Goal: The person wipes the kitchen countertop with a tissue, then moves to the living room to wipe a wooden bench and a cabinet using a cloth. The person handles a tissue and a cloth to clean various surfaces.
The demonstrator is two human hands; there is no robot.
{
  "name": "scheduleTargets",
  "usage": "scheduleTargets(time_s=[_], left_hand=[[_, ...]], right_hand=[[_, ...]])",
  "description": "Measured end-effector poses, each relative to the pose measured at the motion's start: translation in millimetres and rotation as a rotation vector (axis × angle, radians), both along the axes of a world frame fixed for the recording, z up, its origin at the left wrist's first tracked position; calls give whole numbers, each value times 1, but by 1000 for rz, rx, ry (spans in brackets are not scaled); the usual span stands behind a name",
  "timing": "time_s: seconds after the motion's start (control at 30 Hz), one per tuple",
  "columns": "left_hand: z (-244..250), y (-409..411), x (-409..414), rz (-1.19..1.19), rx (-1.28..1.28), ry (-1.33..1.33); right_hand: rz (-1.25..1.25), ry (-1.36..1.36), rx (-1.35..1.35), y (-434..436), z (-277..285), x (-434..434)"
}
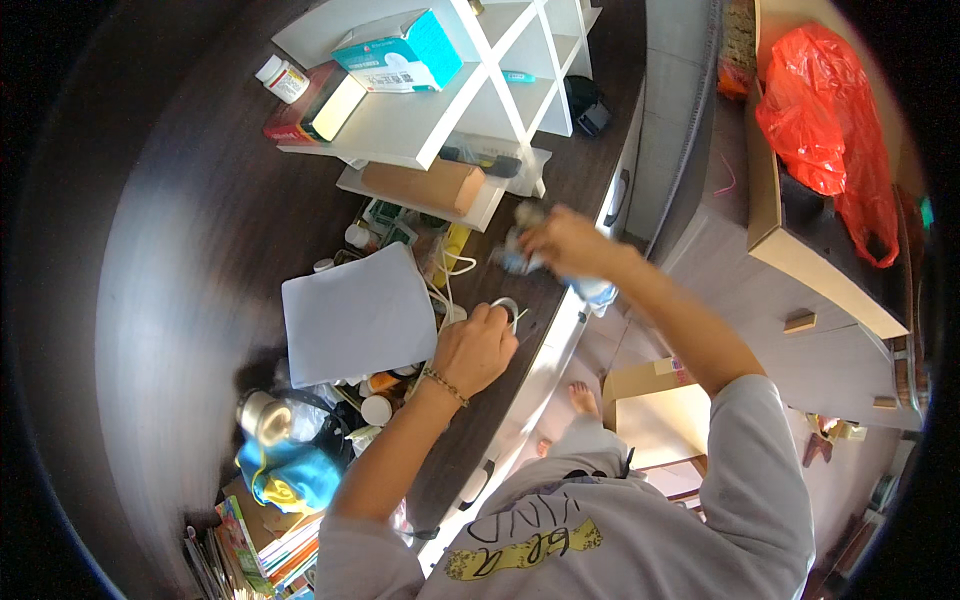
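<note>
My left hand (pixel 480 346), a chain bracelet at its wrist, is closed on a round white-rimmed thing (pixel 513 309) at the desk's front edge; my fingers cover much of it. Motion blurs my right hand (pixel 566 241), which grips a crumpled blue-and-white thing (pixel 517 259), perhaps plastic packaging. Part of it, or a second such piece (pixel 596 292), shows below that hand. Left of my left hand, a white square sheet or lid (pixel 360 315) lies over several bottles and small packs. A white cable (pixel 450 274) runs between it and my hands.
A white shelf unit (pixel 442 142) stands on the dark desk (pixel 187 225), holding a teal box (pixel 401 56). A blue-and-yellow bag (pixel 292 472) and books (pixel 292 559) lie at the lower left. To the right are a red plastic bag (pixel 806 112) and an open cardboard box (pixel 652 412).
</note>
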State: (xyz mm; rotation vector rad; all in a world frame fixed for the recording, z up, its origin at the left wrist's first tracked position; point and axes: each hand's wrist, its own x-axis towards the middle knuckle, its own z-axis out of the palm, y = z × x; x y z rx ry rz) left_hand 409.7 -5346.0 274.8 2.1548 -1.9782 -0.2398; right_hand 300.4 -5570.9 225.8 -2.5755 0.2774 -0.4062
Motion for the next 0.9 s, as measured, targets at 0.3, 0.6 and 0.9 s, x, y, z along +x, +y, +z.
scheduleTargets(time_s=[0.3,0.6,0.9], left_hand=[[-20,4,-11,17,117,-355],[-13,-10,0,218,110,-341],[26,-3,20,70,66,-434]], right_hand=[[-9,-153,-2,60,-5,-28],[-524,-174,21,34,-11,-25],[-176,41,-230,193,-25,-19]])
